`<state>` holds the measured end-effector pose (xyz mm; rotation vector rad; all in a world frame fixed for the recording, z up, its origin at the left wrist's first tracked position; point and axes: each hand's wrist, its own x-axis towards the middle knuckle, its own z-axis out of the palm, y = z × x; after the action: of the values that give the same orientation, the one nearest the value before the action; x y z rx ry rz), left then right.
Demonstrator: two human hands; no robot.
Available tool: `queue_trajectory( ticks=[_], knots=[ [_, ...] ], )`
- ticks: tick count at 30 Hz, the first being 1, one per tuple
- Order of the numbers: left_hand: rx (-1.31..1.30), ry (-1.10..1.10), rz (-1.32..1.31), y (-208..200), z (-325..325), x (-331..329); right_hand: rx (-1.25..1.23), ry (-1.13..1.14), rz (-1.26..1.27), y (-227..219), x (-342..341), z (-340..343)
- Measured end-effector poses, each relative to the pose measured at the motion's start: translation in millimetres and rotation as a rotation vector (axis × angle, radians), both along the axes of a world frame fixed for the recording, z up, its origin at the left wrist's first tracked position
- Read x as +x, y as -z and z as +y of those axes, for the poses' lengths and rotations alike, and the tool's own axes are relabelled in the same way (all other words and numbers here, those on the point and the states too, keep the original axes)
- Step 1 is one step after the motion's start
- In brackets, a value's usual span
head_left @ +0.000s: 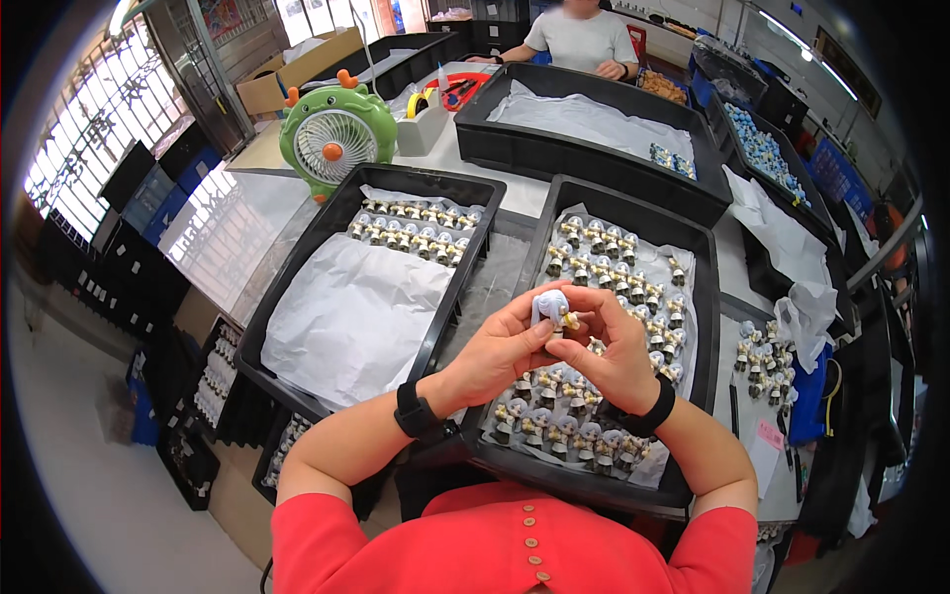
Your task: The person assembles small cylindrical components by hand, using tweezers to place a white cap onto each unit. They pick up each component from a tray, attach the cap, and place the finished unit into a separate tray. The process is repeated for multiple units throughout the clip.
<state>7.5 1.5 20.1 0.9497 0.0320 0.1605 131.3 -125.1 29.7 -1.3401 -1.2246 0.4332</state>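
Observation:
Between my two hands, above the right black tray, is a small figurine [550,306] with pale blue-lilac hair and a yellow detail on its front. My left hand [503,346] pinches it from the left, thumb across its side. The fingers of my right hand [612,346] close on its other side; its lower part is hidden by them. Below, the right tray [705,297] holds rows of similar figurines on white paper. The left tray [259,327] has two rows of such figurines at its far end and bare white paper [346,312] nearer me.
A green fan [336,139] stands behind the left tray. Farther back is a large black tray [584,144] with a few blue pieces, and a person [584,45] behind it. Loose figurines [762,356], a pen [734,411] and a pink label [770,434] lie at the right.

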Motion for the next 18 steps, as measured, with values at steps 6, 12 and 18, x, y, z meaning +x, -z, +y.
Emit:
queue_trajectory(
  ticks=[6, 12, 18],
  knots=[
    [-0.008, 0.011, -0.027, 6, 2, 1, -0.032, 0.010, -0.010, -4, 1, -1],
    [-0.055, -0.021, -0.038, 2, 5, 0, 0.026, 0.011, -0.022, 3, 7, 0],
    [-0.061, -0.123, -0.051, 1, 6, -2, 0.053, 0.104, -0.006, 8, 7, 3]
  ],
)
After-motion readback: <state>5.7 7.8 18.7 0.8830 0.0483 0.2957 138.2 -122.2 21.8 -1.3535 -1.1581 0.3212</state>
